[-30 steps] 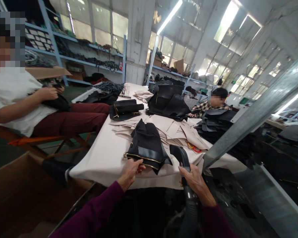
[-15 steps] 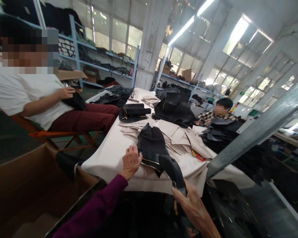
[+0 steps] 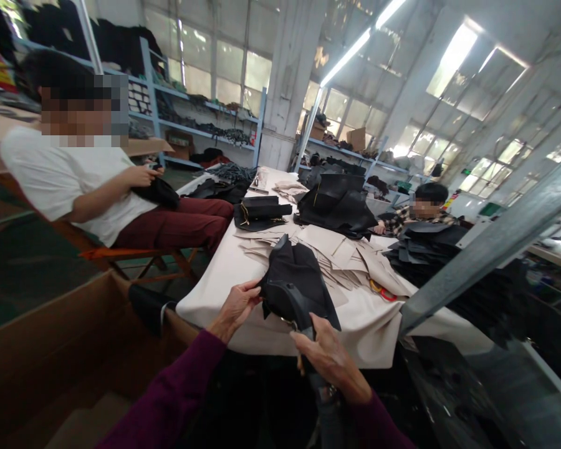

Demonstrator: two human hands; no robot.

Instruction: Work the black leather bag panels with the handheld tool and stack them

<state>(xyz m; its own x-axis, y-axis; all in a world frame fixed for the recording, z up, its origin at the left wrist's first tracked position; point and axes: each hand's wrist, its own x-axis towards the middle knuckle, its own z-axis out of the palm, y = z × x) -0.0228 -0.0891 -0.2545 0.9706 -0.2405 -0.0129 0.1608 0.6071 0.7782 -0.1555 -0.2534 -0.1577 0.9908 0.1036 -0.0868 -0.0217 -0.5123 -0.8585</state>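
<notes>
A black bag (image 3: 297, 274) with a gold zipper lies at the near edge of the cream-covered table (image 3: 215, 287). My left hand (image 3: 236, 305) pinches the bag's near left edge, fingers closed on it. My right hand (image 3: 327, 358) is wrapped round a black hose with a flat nozzle (image 3: 290, 302). The nozzle's tip presses against the bag's near side, close to the zipper. Both my sleeves are dark purple.
Beige paper patterns (image 3: 327, 246) and more black bags (image 3: 339, 202) cover the table beyond. A seated person in a white shirt (image 3: 79, 174) works at the left, another person (image 3: 423, 209) at the far right. A brown cardboard box (image 3: 51, 349) stands at lower left, a grey metal beam (image 3: 490, 243) crosses the right.
My right hand brought the hose nozzle leftward and onto the bag. My left hand shifted its grip along the bag's near edge and lifted it a little.
</notes>
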